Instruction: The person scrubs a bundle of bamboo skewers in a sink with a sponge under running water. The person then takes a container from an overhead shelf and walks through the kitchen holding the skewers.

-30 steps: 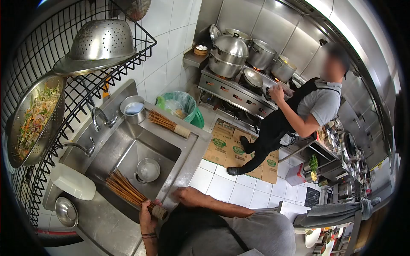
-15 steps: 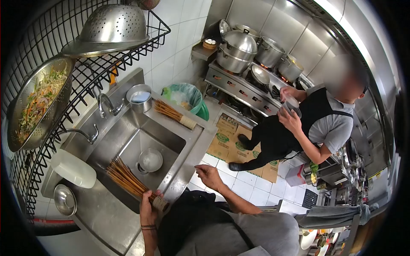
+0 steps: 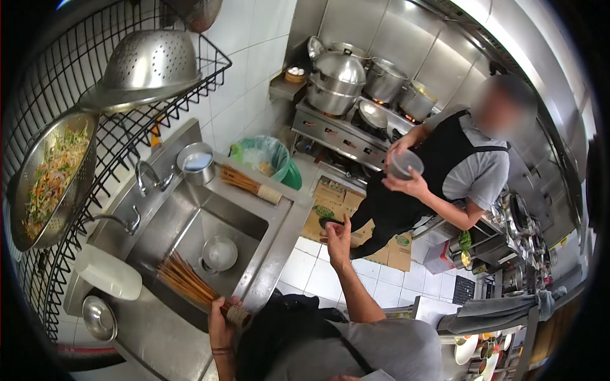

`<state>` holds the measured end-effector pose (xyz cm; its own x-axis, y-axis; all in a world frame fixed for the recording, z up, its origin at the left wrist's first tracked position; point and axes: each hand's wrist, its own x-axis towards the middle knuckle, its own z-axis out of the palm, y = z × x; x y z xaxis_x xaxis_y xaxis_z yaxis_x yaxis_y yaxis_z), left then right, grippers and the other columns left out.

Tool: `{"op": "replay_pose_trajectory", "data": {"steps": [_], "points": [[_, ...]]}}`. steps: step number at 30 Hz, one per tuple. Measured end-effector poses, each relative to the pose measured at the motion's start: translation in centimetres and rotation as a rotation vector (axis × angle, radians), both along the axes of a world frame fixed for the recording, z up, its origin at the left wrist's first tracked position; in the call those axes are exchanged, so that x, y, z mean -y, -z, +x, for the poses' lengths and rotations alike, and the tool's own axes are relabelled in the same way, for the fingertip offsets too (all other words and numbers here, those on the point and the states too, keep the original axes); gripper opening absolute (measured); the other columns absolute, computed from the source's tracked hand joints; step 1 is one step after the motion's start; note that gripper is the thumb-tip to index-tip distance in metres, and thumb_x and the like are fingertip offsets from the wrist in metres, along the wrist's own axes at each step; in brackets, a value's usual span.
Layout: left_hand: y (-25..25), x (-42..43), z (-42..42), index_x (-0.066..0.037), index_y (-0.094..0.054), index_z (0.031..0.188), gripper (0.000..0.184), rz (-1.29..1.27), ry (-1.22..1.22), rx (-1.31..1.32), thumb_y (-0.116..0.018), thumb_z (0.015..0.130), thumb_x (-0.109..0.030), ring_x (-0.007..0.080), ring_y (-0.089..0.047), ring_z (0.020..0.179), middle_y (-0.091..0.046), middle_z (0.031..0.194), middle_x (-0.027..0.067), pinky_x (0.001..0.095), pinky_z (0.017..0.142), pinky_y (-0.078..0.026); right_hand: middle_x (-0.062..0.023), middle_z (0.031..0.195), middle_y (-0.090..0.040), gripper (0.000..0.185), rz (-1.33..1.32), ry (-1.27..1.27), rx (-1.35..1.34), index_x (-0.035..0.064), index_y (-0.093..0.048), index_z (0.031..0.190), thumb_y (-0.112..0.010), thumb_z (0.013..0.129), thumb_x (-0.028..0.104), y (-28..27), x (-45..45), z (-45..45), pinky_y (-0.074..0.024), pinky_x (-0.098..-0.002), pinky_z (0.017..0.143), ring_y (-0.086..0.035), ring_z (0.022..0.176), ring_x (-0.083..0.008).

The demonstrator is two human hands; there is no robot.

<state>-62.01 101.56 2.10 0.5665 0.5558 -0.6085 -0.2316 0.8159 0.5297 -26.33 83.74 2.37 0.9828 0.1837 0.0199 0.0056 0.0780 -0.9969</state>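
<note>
My left hand [image 3: 219,327] is wrapped round the bound end of a bamboo wok brush [image 3: 185,279], whose long bristles slant over the sink [image 3: 159,232]. My right hand [image 3: 338,240] is raised over the floor beyond the sink's right edge, fingers apart and no object visible in it. A second bamboo brush [image 3: 244,182] lies on the sink's far rim, next to a metal pot [image 3: 196,164]. Inside the sink sits a small round bowl or strainer [image 3: 220,253].
A co-worker [image 3: 476,146] in a black apron faces me, holding a clear round container [image 3: 405,165]. Behind stands a lit stove [image 3: 337,130] with pots. A lined green bin [image 3: 286,171] is past the sink. Cardboard [image 3: 318,197] covers some floor. Colanders [image 3: 152,60] hang left on a wire rack.
My right hand has risen away from the sink edge toward the co-worker, its fingers extending. The co-worker has stepped closer and brought the container toward me. My left hand keeps its grip.
</note>
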Motion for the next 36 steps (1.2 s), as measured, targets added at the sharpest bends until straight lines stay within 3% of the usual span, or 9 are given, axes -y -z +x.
{"op": "replay_pose_trajectory", "data": {"steps": [5, 9, 11, 15, 21, 26, 29, 33, 36], "points": [[1.5, -0.3, -0.1, -0.002, -0.054, 0.117, 0.039, -0.067, -0.006, -0.021, -0.065, 0.093, -0.030, 0.0318, -0.067, 0.093, -0.068, 0.103, 0.0167, 0.0455, 0.085, -0.055, -0.0172, 0.141, -0.044, 0.099, 0.414, 0.239, -0.154, 0.0148, 0.003, 0.160, -0.070, 0.096, 0.034, -4.6, 0.4, 3.9, -0.0534, -0.0482, 0.086, -0.057, 0.116, -0.0314], [1.5, -0.3, -0.3, -0.007, -0.051, 0.114, 0.039, -0.056, 0.006, -0.059, -0.066, 0.090, -0.034, 0.0330, -0.067, 0.092, -0.067, 0.102, 0.0157, 0.0479, 0.082, -0.056, -0.0165, 0.160, -0.026, 0.103, 0.577, 0.589, -0.184, 0.0197, -0.001, 0.159, -0.073, 0.091, 0.047, -7.9, 0.3, 8.5, -0.0356, -0.0621, 0.107, -0.040, 0.138, -0.0403], [1.6, -0.5, -0.4, -0.009, -0.049, 0.112, 0.039, -0.046, 0.008, -0.065, -0.067, 0.089, -0.035, 0.0338, -0.067, 0.091, -0.067, 0.101, 0.0152, 0.0491, 0.081, -0.056, -0.0125, 0.157, -0.032, 0.097, 0.595, 0.530, 0.063, 0.0194, -0.012, 0.156, -0.075, 0.088, 0.049, -4.6, 2.0, 13.3, -0.0389, -0.0622, 0.106, -0.042, 0.138, -0.0359], [2.0, -0.6, -0.8, -0.009, -0.049, 0.110, 0.038, -0.062, -0.034, -0.038, -0.067, 0.089, -0.035, 0.0340, -0.067, 0.088, -0.067, 0.099, 0.0149, 0.0493, 0.080, -0.057, -0.0066, 0.146, -0.044, 0.092, 0.882, 0.434, -0.133, 0.0259, -0.024, 0.150, -0.081, 0.082, 0.048, -2.0, 3.4, 17.4, -0.0481, -0.0617, 0.094, -0.055, 0.124, -0.0345], [2.0, -0.7, -1.0, -0.008, -0.054, 0.100, 0.032, -0.077, -0.065, 0.002, -0.065, 0.090, -0.037, 0.0317, -0.066, 0.085, -0.067, 0.097, 0.0137, 0.0478, 0.080, -0.057, -0.0071, 0.144, -0.043, 0.074, 0.617, 0.665, -0.310, 0.0289, -0.031, 0.146, -0.072, 0.085, 0.031, -2.2, 0.2, 11.4, -0.0452, -0.0649, 0.090, -0.047, 0.128, -0.0354], [-2.6, 0.3, -1.4, -0.005, -0.062, 0.108, 0.028, -0.021, 0.061, 0.081, -0.063, 0.093, -0.028, 0.0254, -0.068, 0.091, -0.068, 0.095, 0.0099, 0.0416, 0.083, -0.056, -0.0111, 0.141, -0.044, 0.065, 0.651, 0.276, -0.183, 0.0133, -0.040, 0.141, -0.069, 0.083, 0.025, -1.7, 1.0, 6.5, -0.0412, -0.0562, 0.105, -0.046, 0.127, -0.0334], [5.8, -0.2, -1.8, -0.005, -0.066, 0.102, 0.027, 0.098, 0.071, -0.060, -0.061, 0.095, -0.030, 0.0244, -0.067, 0.091, -0.069, 0.095, 0.0092, 0.0396, 0.085, -0.055, -0.0171, 0.145, -0.043, 0.072, 0.709, -0.018, -0.215, 0.0083, -0.036, 0.148, -0.067, 0.084, 0.021, -0.1, 2.1, 5.9, -0.0395, -0.0582, 0.110, -0.044, 0.133, -0.0358], [5.9, -0.9, -1.5, -0.003, -0.069, 0.107, 0.034, -0.174, 0.107, -0.054, -0.059, 0.097, -0.034, 0.0265, -0.068, 0.097, -0.072, 0.101, 0.0105, 0.0436, 0.092, -0.054, -0.0161, 0.153, -0.038, 0.085, 0.599, -0.262, -0.303, 0.0120, -0.029, 0.155, -0.072, 0.087, 0.041, -4.6, -0.2, 1.6, -0.0408, -0.0553, 0.109, -0.043, 0.136, -0.0360], [-7.3, 1.9, -1.6, -0.011, -0.066, 0.095, 0.024, -0.112, -0.024, -0.036, -0.061, 0.101, -0.033, 0.0144, -0.053, 0.073, -0.056, 0.079, 0.0008, 0.0323, 0.070, -0.047, -0.0141, 0.153, -0.042, 0.082, 0.457, -0.519, -0.314, 0.0103, -0.032, 0.153, -0.061, 0.093, 0.058, -9.9, -2.1, -0.7, -0.0422, -0.0572, 0.107, -0.046, 0.136, -0.0359]]}}
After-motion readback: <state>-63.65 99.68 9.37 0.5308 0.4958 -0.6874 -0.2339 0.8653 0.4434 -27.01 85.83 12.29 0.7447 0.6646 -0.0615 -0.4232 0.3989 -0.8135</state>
